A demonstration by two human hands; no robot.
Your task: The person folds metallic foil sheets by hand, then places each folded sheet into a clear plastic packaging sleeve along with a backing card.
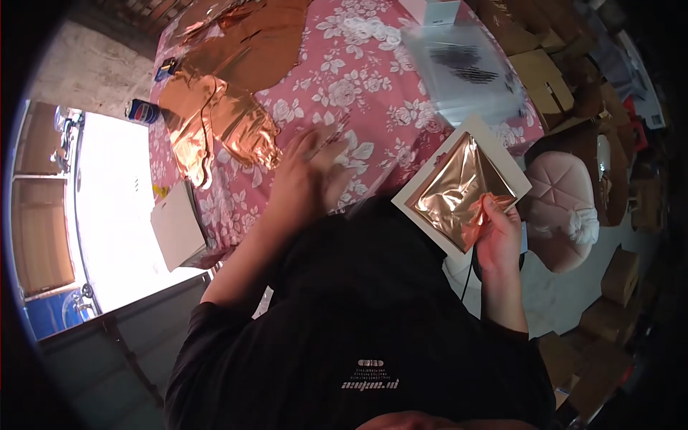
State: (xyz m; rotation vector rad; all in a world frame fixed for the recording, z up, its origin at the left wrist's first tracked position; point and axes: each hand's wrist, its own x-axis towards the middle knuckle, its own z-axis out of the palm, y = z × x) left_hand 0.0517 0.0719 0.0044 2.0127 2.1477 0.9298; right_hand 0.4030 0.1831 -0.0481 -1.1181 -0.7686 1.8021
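My right hand (pixel 499 235) grips a white square card (pixel 405 206) by its lower right side, beyond the table's near edge. A shiny copper-coloured foil piece (pixel 459 188) lies over the card's middle, with my thumb pressed on it. The card is turned cornerwise. My left hand (pixel 315 172) is over the near part of the table, smeared by motion, so its fingers do not show clearly. Left of that hand are crumpled copper foil sheets (pixel 240 129), with a larger flat foil piece (pixel 269 54) behind them.
A pink floral tablecloth (pixel 344 93) covers the table. Clear plastic sleeves (pixel 466 75) and a white box (pixel 433 11) are at the far right. A blue can (pixel 142 112) and white cards (pixel 178 228) sit left. A pink cushioned stool (pixel 562 190) and cardboard boxes (pixel 620 276) stand right.
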